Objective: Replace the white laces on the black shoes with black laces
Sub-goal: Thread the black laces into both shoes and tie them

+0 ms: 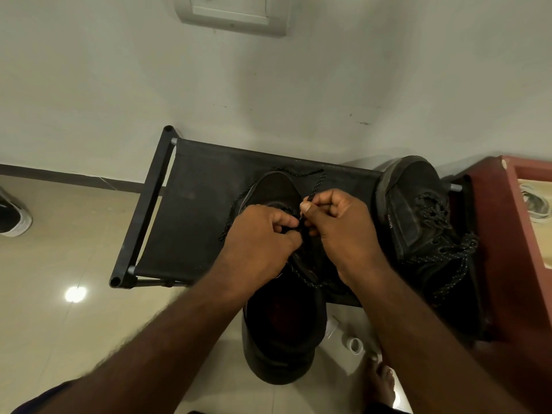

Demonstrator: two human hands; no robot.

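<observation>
left hand [260,237] and right hand [337,228] pinch the black lace [314,189] atop the shoe [273,188].

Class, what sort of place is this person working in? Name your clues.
Probably a home hallway or room corner: a fabric shoe rack stands against a plain wall with a light switch, on a tiled floor.

Two black shoes [280,339] [415,204], two hands [257,240] [337,225], one black fabric rack [194,210], one wall switch plate [233,13], one bare foot [379,380]
</observation>
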